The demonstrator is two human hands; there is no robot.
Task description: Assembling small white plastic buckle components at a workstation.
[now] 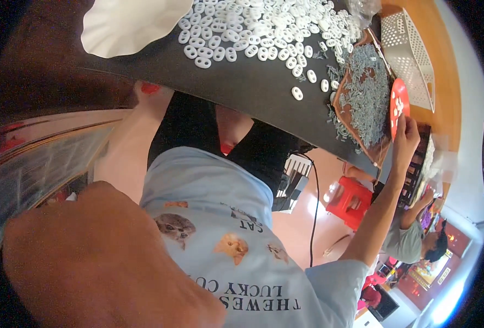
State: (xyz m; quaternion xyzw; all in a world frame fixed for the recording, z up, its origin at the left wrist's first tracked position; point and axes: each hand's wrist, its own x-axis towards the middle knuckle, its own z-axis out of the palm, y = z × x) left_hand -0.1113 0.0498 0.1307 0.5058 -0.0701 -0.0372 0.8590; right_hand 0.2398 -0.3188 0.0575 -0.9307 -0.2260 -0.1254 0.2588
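At the right end of the dark table, my right hand (407, 136) is closed on the near edge of a flat, round red thing with white marks (396, 97). It is seen at a slant, so I cannot tell whether it is a fan or a plate. Just left of it lies a heap of small grey pieces (366, 87) on a brown, raised-edge mat or tray (347, 116). Blurred bare skin of my raised left arm (105, 262) fills the lower left; the hand itself does not show.
Many white oval two-holed pieces (264, 33) cover the table's far middle. A cream wavy-edged tray (130, 27) sits far left, a white perforated basket (411, 57) far right. Beyond the table are a red stool (351, 202), a black cable (314, 218) and another person (408, 240).
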